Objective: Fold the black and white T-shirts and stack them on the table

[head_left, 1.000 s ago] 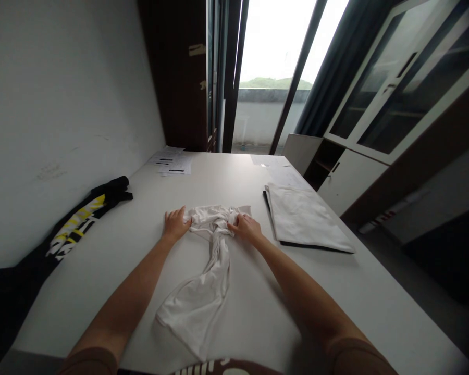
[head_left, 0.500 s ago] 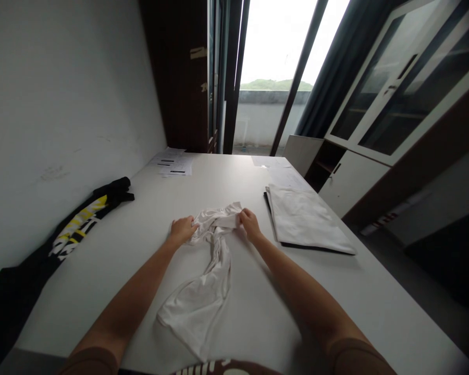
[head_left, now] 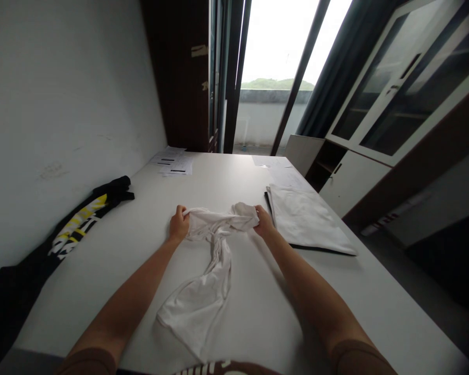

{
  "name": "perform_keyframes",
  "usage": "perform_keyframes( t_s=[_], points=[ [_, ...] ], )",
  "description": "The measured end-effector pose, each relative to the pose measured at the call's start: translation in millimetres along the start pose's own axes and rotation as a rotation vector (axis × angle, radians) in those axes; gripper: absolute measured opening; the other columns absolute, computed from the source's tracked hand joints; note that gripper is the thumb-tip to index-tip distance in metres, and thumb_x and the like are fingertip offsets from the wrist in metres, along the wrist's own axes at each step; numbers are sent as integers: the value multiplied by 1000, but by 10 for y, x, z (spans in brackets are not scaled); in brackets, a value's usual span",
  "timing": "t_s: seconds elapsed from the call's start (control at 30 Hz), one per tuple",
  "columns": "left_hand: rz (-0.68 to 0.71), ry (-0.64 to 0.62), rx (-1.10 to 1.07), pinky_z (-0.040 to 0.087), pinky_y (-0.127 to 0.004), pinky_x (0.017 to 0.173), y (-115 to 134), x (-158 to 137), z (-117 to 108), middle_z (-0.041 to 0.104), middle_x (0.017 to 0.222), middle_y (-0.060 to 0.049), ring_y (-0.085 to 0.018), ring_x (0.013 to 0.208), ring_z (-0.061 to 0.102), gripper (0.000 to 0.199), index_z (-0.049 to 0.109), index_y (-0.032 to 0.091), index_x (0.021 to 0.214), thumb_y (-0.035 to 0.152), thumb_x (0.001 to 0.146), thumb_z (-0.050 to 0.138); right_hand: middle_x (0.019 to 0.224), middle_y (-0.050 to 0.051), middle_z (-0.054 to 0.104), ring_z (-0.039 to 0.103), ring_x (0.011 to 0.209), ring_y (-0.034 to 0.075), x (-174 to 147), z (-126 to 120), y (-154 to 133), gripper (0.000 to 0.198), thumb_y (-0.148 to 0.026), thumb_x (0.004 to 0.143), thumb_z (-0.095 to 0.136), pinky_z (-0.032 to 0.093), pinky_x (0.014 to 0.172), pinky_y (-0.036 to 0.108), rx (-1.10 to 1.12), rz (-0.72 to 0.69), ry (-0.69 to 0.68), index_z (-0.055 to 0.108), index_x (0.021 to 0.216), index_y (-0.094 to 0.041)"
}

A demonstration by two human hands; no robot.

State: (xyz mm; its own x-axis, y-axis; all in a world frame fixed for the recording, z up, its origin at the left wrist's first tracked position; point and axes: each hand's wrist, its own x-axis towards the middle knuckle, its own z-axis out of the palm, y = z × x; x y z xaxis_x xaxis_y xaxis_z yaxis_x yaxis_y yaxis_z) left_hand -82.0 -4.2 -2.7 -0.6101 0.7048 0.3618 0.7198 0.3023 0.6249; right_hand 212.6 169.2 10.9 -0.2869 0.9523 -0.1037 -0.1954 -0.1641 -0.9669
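The thin, crumpled white cloth garment (head_left: 221, 255) lies on the smooth white surface (head_left: 273, 307), in the middle and directly in front of the person. Its far part runs crosswise between the two hands, while a narrow, bunched strip trails from the middle of that part toward the person and spreads into a flatter, pointed panel near the close edge. The left hand (head_left: 179, 224) is closed on the left end of the crosswise part, with the fingers curled around the cloth. The right hand (head_left: 263, 221) pinches the right end, where a loose flap of the cloth folds over just beside the fingers (how many layers it holds, I cannot tell).

Just beyond the right hand lies a flat, folded white fabric piece (head_left: 312, 216), with a black layer (head_left: 323, 249) showing beneath its left and near edges. From this view I cannot tell whether the hand touches it. Well apart on the left, a long black garment with yellow and white lettering (head_left: 27, 276) lies along the plain white wall (head_left: 62, 99). Printed white paper sheets (head_left: 175, 165) rest at the far left corner of the surface, and more pale sheets (head_left: 283, 174) lie at the far right. Both forearms reach forward from short brown sleeves (head_left: 355, 357).
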Motion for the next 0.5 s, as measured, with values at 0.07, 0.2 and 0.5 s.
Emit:
perform_keyframes(
  t_s=[0.07, 0.2, 0.5],
  points=[
    [0, 35, -88, 44, -28, 76, -37, 18, 24, 70, 99, -4, -22, 91, 67, 15, 54, 26, 109, 23, 95, 53, 63, -2, 59, 57, 61, 18, 8, -44, -25, 29, -52, 79, 60, 46, 56, 28, -51, 27, -44, 54, 79, -24],
    [-5, 42, -125, 42, -26, 70, -58, 64, 20, 65, 81, -1, -20, 76, 62, 12, 59, 24, 101, 30, 94, 51, 73, 3, 66, 62, 76, 22, 6, -147, -53, 39, -60, 77, 70, 44, 66, 29, -672, -48, -58, 64, 80, -22],
    [32, 128, -105, 33, -25, 61, 17, 240, -554, 45, 62, 3, -15, 61, 44, 36, 54, 22, 77, 46, 100, 41, 77, 4, 66, 61, 82, 21, -134, -294, -344, 8, -26, 84, 69, 40, 74, 30, -1094, -314, -2, 64, 79, -22]
  ],
)
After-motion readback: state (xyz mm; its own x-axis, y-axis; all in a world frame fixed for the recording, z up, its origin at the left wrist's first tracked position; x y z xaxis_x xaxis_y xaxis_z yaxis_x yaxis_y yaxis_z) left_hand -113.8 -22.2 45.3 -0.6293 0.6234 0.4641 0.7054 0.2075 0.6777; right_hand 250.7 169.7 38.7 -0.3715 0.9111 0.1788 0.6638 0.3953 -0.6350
